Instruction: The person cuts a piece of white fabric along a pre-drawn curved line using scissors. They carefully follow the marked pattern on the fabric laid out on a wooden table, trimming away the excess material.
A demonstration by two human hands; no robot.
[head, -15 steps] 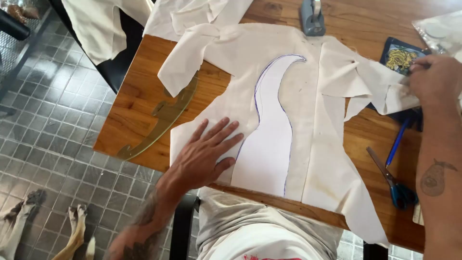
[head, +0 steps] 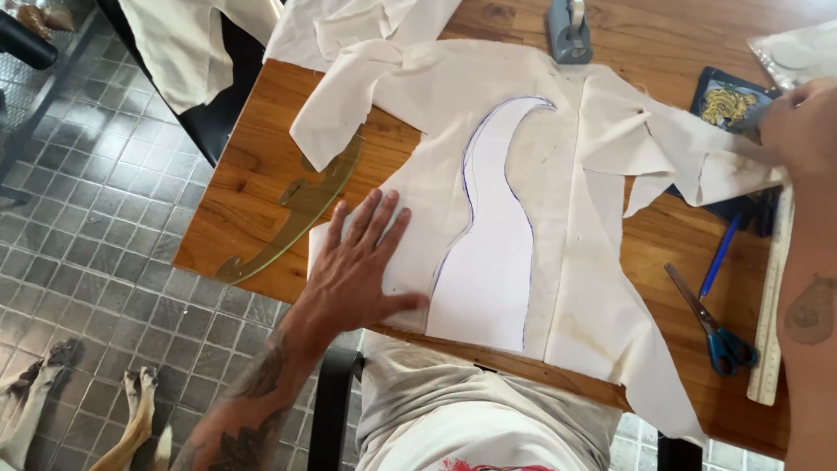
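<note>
— Fabric front and centre: a cream cloth (head: 558, 174) is spread over the wooden surface (head: 253, 174), with a white paper pattern piece (head: 493, 253), curved like a horn and outlined in blue, lying on top of it.

— And the hands?

— Left hand (head: 357, 266) is open, fingers fanned, palm pressed flat on the cloth just beside the pattern's lower edge, thumb tip almost at the paper. Right hand (head: 798, 126) is at the far right edge, closed down on a bunched corner of the same cloth; whether it pinches or only presses, I can't tell from here.

— What's around them?

— A translucent curved ruler (head: 292, 218) lies left of the cloth, its upper end tucked under a fold. Blue-handled scissors (head: 711, 323) lie on the bare wood to the right, a blue pen (head: 719, 257) just above them, and a long straight ruler (head: 772, 305) runs along the right forearm. A grey tape dispenser (head: 568, 30) stands at the top edge of the cloth. A dark blue pouch (head: 728, 100) peeks out beneath the bunched corner.

— Below the surface?

— Grey tiled floor (head: 113, 218), and an animal's paws (head: 135, 392) down in the left corner.
</note>
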